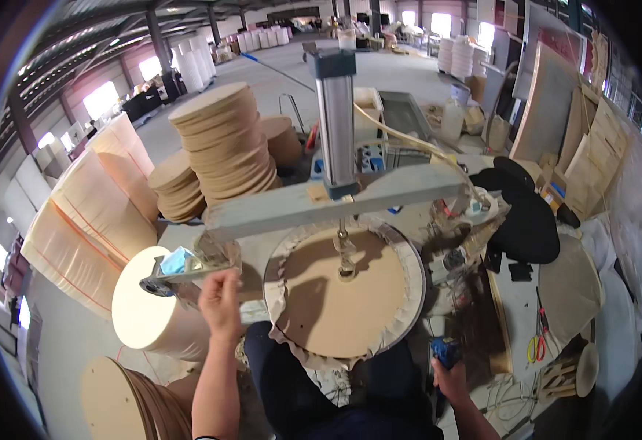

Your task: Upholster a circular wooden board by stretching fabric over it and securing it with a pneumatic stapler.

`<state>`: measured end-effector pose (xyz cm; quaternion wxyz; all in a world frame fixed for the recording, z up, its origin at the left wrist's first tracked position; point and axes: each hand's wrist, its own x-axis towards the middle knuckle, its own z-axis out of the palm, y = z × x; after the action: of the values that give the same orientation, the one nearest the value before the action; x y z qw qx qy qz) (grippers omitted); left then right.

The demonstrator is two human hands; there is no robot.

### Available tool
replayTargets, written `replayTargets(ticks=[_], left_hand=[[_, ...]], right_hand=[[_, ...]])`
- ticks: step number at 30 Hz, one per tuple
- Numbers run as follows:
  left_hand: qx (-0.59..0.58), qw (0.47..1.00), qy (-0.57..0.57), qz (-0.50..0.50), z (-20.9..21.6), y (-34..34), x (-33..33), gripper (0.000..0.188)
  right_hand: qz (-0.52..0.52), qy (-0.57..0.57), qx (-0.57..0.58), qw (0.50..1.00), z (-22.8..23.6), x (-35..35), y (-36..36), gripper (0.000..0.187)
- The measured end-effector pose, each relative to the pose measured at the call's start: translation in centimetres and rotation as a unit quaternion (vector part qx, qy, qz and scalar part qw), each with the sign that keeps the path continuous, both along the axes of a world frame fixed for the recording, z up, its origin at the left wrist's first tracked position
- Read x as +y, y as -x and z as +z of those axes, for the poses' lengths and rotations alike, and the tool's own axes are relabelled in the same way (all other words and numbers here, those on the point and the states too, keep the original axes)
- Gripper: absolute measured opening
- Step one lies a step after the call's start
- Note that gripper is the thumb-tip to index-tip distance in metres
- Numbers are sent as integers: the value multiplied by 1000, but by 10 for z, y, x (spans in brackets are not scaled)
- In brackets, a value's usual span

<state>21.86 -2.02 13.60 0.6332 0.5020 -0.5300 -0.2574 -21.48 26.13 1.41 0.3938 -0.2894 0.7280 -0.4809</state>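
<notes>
One left hand point(219, 306) (curled closed) and one right hand point(450, 381), gripping one blue tool point(445, 352), flank one disc point(354, 315).

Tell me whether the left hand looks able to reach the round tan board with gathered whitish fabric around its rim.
Probably yes: the left hand is just left of the board, and nothing visible blocks the near-left side. The silver metal rod seems to meet only the board's middle.

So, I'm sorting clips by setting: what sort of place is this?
Probably a factory workshop: a metal cylinder is mounted above a round, cloth-edged board, with a tall stack of brown discs behind, to the left.
</notes>
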Motion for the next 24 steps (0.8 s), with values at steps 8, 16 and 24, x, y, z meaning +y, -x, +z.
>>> replayTargets(ticks=[8, 16, 24], left_hand=[[-129, 927, -219, -274, -65, 120, 57, 28], [-243, 854, -198, -415, -116, 177, 69, 41], [-312, 772, -219, -509, -99, 195, 68, 50]], right_hand=[[-31, -65, 32, 997, -18, 6, 2, 39], [-40, -125, 37, 991, -5, 52, -5, 36], [-12, -64, 47, 997, 4, 32, -7, 30]])
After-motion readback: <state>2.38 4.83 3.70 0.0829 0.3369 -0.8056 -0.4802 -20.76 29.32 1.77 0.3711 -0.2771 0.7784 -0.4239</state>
